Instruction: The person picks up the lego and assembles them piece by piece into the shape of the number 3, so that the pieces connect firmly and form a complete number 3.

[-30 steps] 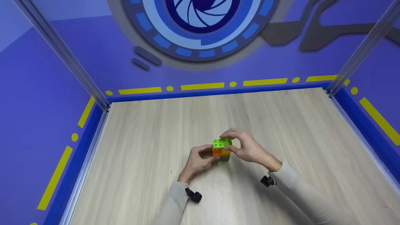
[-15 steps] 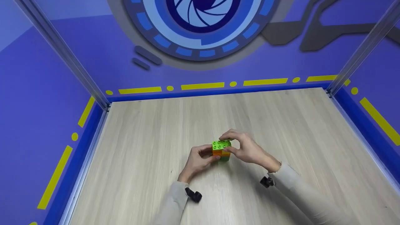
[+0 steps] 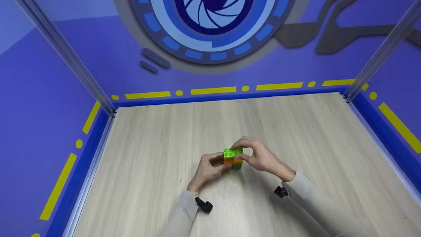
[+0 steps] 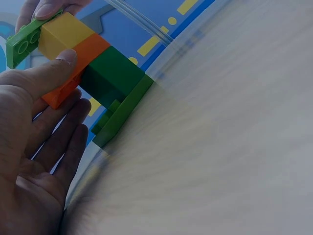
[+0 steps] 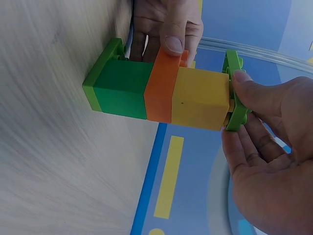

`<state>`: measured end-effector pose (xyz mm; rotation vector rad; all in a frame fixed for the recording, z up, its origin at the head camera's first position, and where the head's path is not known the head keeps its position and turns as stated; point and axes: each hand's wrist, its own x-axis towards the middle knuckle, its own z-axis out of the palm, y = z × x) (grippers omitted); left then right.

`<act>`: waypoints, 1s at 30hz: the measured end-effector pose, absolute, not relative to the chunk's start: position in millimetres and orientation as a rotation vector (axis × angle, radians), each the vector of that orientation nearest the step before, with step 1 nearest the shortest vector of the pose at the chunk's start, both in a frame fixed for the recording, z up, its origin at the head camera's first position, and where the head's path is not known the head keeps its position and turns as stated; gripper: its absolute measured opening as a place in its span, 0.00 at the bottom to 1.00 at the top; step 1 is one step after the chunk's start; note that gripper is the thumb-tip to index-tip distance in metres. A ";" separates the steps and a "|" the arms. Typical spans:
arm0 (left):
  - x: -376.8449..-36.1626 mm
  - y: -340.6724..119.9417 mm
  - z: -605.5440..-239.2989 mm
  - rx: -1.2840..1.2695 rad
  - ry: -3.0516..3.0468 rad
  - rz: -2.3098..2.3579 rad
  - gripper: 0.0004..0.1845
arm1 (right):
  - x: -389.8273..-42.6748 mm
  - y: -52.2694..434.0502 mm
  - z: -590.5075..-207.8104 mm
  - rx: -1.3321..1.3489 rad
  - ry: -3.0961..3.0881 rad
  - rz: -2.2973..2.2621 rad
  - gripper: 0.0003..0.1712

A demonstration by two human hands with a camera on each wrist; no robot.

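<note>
A short tower of toy building blocks stands on the table (image 3: 151, 171). In the right wrist view it runs from a light green base plate (image 5: 91, 98) through a dark green brick (image 5: 122, 90) and an orange brick (image 5: 161, 88) to a yellow brick (image 5: 200, 100). My left hand (image 3: 208, 169) pinches the orange brick between thumb and fingers. At the yellow brick's studded end, my right hand (image 3: 261, 156) holds a thin light green plate (image 5: 237, 117) by its edges. This plate sits slightly askew, with a narrow gap showing. My fingers hide part of it.
Blue printed walls (image 3: 210, 72) with yellow markings enclose the table at the back and sides. Metal corner posts (image 3: 70, 61) rise at the back corners. A small black camera is strapped on each sleeve.
The thin light green plate has come down a little onto the yellow brick, with my right hand lowering slightly. My left hand has kept its grip and place.
</note>
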<state>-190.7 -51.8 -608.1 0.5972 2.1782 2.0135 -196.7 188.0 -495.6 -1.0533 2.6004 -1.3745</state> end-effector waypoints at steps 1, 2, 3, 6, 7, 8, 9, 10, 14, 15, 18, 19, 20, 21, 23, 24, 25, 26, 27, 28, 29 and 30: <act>-190.6 -51.9 -608.4 0.597 2.178 2.013 0.22 | -196.9 188.2 -496.1 -1.056 2.601 -1.378 0.18; -190.6 -52.0 -608.5 0.595 2.177 2.015 0.22 | -197.2 188.3 -496.6 -1.059 2.600 -1.383 0.18; -190.6 -51.9 -608.5 0.593 2.176 2.018 0.22 | -197.4 188.4 -497.2 -1.060 2.596 -1.390 0.18; -190.7 -51.5 -608.2 0.592 2.182 2.020 0.22 | -198.0 189.1 -498.8 -1.054 2.590 -1.408 0.18; -190.7 -51.2 -608.4 0.594 2.183 2.020 0.22 | -198.0 189.6 -499.5 -1.054 2.588 -1.415 0.18; -190.7 -50.9 -608.4 0.598 2.182 2.021 0.22 | -198.0 189.9 -500.2 -1.055 2.588 -1.422 0.18; -190.6 -50.7 -608.6 0.602 2.183 2.020 0.22 | -197.7 190.2 -500.7 -1.052 2.593 -1.422 0.18; -190.6 -50.5 -608.9 0.606 2.185 2.019 0.22 | -197.4 190.5 -501.3 -1.051 2.597 -1.423 0.18; -189.9 -50.1 -609.2 0.627 2.196 2.015 0.22 | -195.7 191.6 -503.6 -1.053 2.617 -1.423 0.18; -189.9 -50.0 -609.5 0.630 2.203 2.010 0.22 | -195.3 191.9 -503.9 -1.050 2.621 -1.423 0.18; -189.6 -49.8 -609.5 0.637 2.218 2.002 0.21 | -194.8 192.9 -506.4 -1.053 2.621 -1.444 0.17; -189.4 -49.9 -609.6 0.635 2.221 2.000 0.21 | -194.7 193.1 -507.4 -1.052 2.617 -1.457 0.17; -189.2 -49.9 -609.5 0.634 2.219 2.001 0.21 | -194.9 193.2 -509.0 -1.052 2.614 -1.472 0.16; -189.0 -50.1 -609.6 0.633 2.211 2.007 0.21 | -194.7 193.3 -510.1 -1.051 2.609 -1.489 0.16; -188.6 -50.5 -609.0 0.626 2.194 2.018 0.22 | -194.4 193.3 -512.6 -1.051 2.600 -1.519 0.15; -188.7 -50.6 -609.0 0.619 2.185 2.024 0.22 | -194.4 193.1 -513.8 -1.049 2.594 -1.537 0.15; -188.9 -50.7 -608.9 0.613 2.173 2.031 0.22 | -194.4 192.8 -514.8 -1.050 2.593 -1.552 0.15; -189.1 -50.8 -608.8 0.607 2.166 2.036 0.21 | -194.3 192.6 -515.8 -1.049 2.592 -1.562 0.14; -189.3 -51.0 -608.8 0.602 2.156 2.043 0.21 | -194.1 192.3 -516.3 -1.046 2.593 -1.569 0.15; -189.6 -51.1 -608.6 0.595 2.154 2.044 0.21 | -194.2 192.1 -516.9 -1.042 2.593 -1.577 0.15; -189.8 -51.1 -608.6 0.594 2.151 2.046 0.21 | -194.4 191.9 -517.6 -1.039 2.593 -1.584 0.15; -190.0 -51.1 -608.7 0.596 2.150 2.047 0.21 | -194.3 191.8 -518.2 -1.035 2.592 -1.590 0.15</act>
